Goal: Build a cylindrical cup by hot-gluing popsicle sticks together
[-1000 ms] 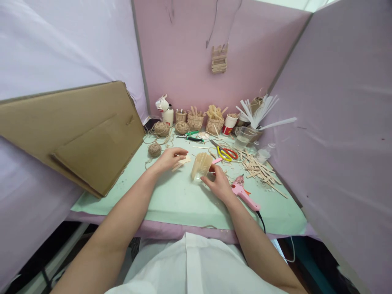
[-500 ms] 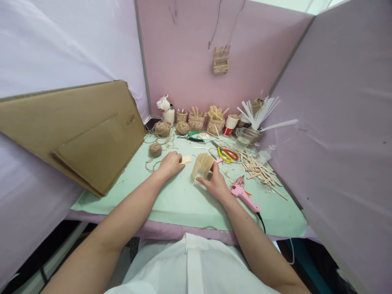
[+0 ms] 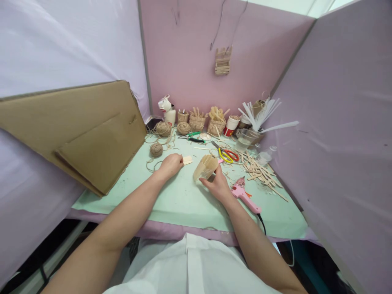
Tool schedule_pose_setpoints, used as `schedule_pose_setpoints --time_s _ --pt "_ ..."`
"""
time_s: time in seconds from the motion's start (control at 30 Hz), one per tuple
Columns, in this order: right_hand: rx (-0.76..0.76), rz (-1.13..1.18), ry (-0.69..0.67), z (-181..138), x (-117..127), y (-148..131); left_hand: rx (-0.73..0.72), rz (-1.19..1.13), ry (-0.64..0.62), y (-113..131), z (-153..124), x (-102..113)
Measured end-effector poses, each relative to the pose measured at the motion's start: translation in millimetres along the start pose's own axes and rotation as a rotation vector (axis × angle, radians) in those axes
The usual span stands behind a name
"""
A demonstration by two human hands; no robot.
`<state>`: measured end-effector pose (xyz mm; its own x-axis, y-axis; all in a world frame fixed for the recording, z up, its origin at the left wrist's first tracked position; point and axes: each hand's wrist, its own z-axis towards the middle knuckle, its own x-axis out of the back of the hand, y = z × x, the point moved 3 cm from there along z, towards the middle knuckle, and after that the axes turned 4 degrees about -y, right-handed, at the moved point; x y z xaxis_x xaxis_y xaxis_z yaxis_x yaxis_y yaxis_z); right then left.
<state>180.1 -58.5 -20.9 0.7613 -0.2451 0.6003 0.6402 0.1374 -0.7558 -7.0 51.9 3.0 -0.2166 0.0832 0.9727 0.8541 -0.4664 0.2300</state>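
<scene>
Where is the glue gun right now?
In the head view, the glue gun lies on the right side of the table, between the right hand and the loose sticks.

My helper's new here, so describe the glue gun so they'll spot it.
On the pale green tabletop, look just right of the right hand. The glue gun lies there beside the loose wooden sticks, set apart by its pink body and black cord.

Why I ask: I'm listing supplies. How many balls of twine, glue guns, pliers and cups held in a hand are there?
Balls of twine: 3
Glue gun: 1
Pliers: 1
Cup in the right hand: 1
Total: 6
</scene>
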Motion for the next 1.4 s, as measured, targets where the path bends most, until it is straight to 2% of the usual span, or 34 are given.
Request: schedule_pose_setpoints --time_s 0.13,0.37,0.47,0.53,0.63,0.7,0.8,0.93,1.07,1.27,1.4 --pt "0.031 -0.027 0.025 0 2 0 0.014 -0.016 0.001 0 -1 -1" --pt "0.049 -0.007 -0.033 0 1 -2 0.015 -0.085 0.041 1 -3 4" --pt "0.102 0.007 0.024 -1 5 -5 0.012 -0.380 0.110 -2 -2 13" --pt "0.163 0.027 0.166 -4 13 -9 0.012 -0.707 0.097 -4 -4 18" --pt "0.233 0.068 0.408 -11 28 -21 -0.019 -1.129 -0.017 0 -10 25" --pt "0.258 0.092 0.459 -15 36 -35 -0.079 -1.305 -0.114 6 -17 29" --pt "0.295 0.098 0.355 -17 40 -61 -0.213 -1.383 -0.272 18 -28 31" --pt "0.292 0.083 0.265 -15 40 -84 -0.335 -1.336 -0.406 31 -38 28" --pt "0.271 0.088 0.218 -14 40 -87 -0.403 -1.328 -0.492 36 -41 27" --pt "0.283 0.150 0.036 -17 41 -86 -0.485 -1.365 -0.747 39 -42 20" --pt "0.266 0.140 -0.021 -18 36 -87 -0.462 -1.349 -0.794 41 -42 14"
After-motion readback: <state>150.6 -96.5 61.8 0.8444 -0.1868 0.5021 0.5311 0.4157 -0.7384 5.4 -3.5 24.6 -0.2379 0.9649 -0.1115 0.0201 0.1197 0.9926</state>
